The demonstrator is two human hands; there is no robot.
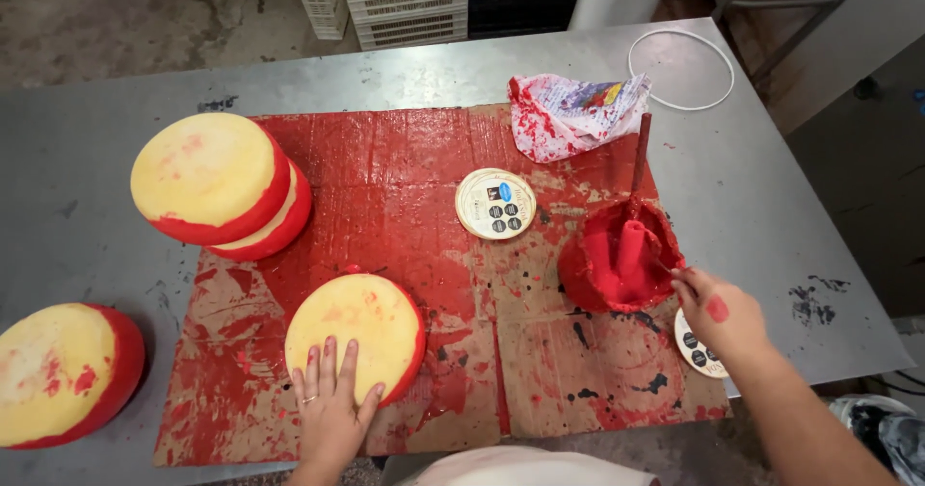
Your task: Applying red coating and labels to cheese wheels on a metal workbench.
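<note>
Resting flat-open left fingers [328, 366] on one of four cheese wheels [355, 337]; right fingers [689, 288] closed at paint bowl [617, 255].

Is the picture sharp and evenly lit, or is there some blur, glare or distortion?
Head view: mostly sharp; light soft and even, with faint shadows beside the cheese wheels; dull sheen on the metal table, no hard glare; the table edges bow slightly, a wide-lens effect; the right hand looks a little soft.

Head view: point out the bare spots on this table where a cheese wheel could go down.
Bare steel table behind the red cardboard, and right of the white ring. Crowded: stacked wheels, paint bowl by the right hand, wheel under the left hand.
</note>
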